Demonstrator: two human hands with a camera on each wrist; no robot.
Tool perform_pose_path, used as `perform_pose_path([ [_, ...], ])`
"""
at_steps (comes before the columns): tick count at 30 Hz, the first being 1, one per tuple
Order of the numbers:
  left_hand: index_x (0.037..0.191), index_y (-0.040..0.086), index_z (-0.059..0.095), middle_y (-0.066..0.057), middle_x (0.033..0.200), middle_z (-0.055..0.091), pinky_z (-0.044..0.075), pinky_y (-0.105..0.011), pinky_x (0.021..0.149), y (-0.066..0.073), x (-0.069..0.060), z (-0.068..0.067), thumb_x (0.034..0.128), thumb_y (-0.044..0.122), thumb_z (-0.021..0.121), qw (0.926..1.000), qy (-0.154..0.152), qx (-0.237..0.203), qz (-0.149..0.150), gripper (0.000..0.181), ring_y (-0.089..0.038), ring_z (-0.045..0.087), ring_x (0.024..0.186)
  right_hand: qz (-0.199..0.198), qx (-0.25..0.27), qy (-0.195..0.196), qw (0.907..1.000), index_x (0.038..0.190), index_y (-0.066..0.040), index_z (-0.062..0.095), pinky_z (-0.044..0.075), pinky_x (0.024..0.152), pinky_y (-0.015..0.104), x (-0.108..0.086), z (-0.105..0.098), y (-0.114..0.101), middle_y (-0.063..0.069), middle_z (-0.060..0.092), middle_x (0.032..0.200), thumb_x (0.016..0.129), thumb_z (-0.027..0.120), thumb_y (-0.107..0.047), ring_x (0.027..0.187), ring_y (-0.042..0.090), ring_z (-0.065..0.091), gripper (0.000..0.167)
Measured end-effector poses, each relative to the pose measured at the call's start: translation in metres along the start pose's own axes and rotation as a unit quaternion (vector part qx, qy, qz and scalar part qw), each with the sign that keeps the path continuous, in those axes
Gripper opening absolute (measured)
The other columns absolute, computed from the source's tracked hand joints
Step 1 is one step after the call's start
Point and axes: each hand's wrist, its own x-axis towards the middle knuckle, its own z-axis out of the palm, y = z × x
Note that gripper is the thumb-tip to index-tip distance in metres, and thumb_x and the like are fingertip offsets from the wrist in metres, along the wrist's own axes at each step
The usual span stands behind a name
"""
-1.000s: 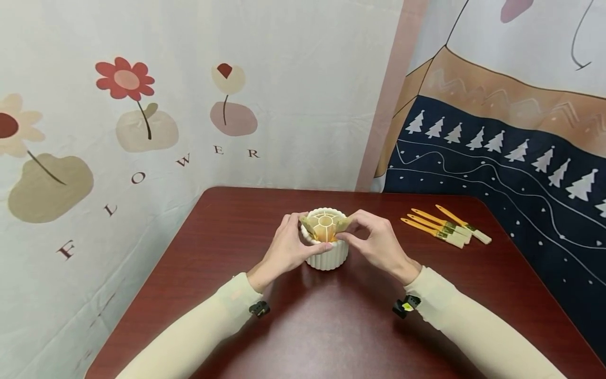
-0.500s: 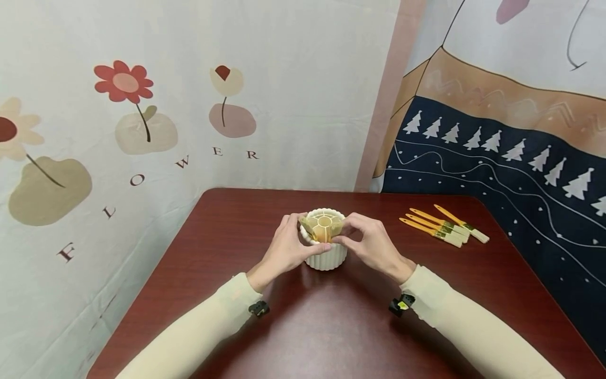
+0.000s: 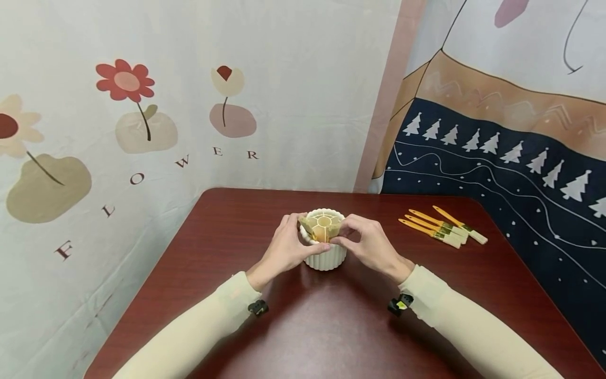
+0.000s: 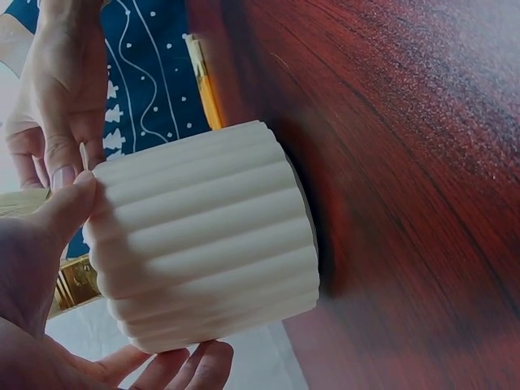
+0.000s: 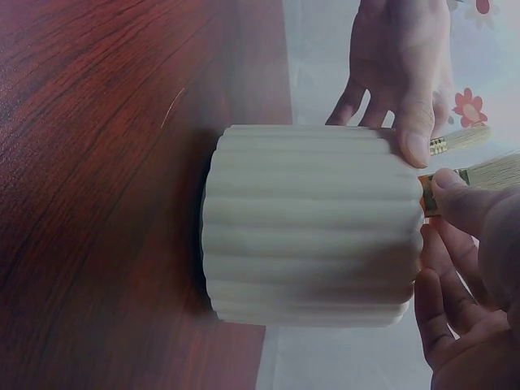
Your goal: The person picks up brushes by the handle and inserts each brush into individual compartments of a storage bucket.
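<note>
A cream ribbed pen holder (image 3: 326, 259) with a spoked divider across its top stands upright on the table. My left hand (image 3: 286, 243) grips its left side, thumb along the near rim and fingers round the far side. My right hand (image 3: 375, 243) pinches a paintbrush (image 5: 487, 172) by its metal band at the holder's right rim. That brush points bristles up, its handle hidden inside the holder. A second paintbrush (image 5: 460, 141) also stands bristles up in the holder, beside my left hand.
Several paintbrushes (image 3: 439, 235) with yellow handles lie at the right rear of the dark red table (image 3: 322, 326). Printed cloths (image 3: 312, 105) hang behind the table and along its right side.
My right hand has moved slightly left with the paintbrush, which now sits closer to the holder's middle. The left hand keeps its grip on the holder.
</note>
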Motion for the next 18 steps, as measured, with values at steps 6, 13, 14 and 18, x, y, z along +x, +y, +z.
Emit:
perform_pose_path([
  [6, 0.162, 0.000, 0.056, -0.022, 0.156, 0.063, 0.057, -0.057, 0.121, -0.0001, 0.0006, -0.0002, 0.0833, 0.050, 0.106, 1.0000, -0.002, 0.000, 0.002, 0.106, -0.040, 0.065, 0.143, 0.000, 0.000, -0.001, 1.0000, 0.103, -0.013, 0.082, 0.071, 0.081, 0.049, -0.0007, -0.0006, 0.0008, -0.001, 0.078, 0.097, 0.091, 0.100, -0.007, 0.088, 0.011, 0.076, 0.023],
  [13, 0.163, 0.000, 0.056, -0.021, 0.155, 0.063, 0.057, -0.056, 0.120, -0.0003, 0.0025, -0.0009, 0.0832, 0.048, 0.106, 1.0000, -0.002, -0.003, 0.003, 0.106, -0.039, 0.065, 0.143, 0.002, 0.005, 0.003, 1.0000, 0.107, -0.013, 0.082, 0.071, 0.083, 0.047, -0.0010, -0.0018, 0.0006, 0.000, 0.079, 0.099, 0.091, 0.101, -0.007, 0.090, 0.013, 0.078, 0.025],
  [14, 0.163, 0.000, 0.055, -0.021, 0.156, 0.063, 0.057, -0.056, 0.120, -0.0008, 0.0028, -0.0007, 0.0833, 0.048, 0.106, 1.0000, -0.004, -0.002, 0.002, 0.106, -0.039, 0.065, 0.143, 0.003, 0.004, 0.003, 1.0000, 0.107, -0.013, 0.082, 0.071, 0.084, 0.045, -0.0012, -0.0019, 0.0005, 0.000, 0.079, 0.100, 0.091, 0.101, -0.008, 0.091, 0.013, 0.079, 0.026],
  [18, 0.164, 0.000, 0.055, -0.021, 0.155, 0.063, 0.057, -0.056, 0.120, -0.0021, 0.0039, -0.0002, 0.0839, 0.048, 0.105, 1.0000, -0.008, 0.005, 0.001, 0.106, -0.038, 0.065, 0.142, 0.006, 0.007, 0.004, 0.9999, 0.111, -0.014, 0.083, 0.071, 0.086, 0.037, -0.0031, -0.0025, 0.0014, -0.001, 0.080, 0.101, 0.091, 0.101, -0.009, 0.092, 0.013, 0.080, 0.028],
])
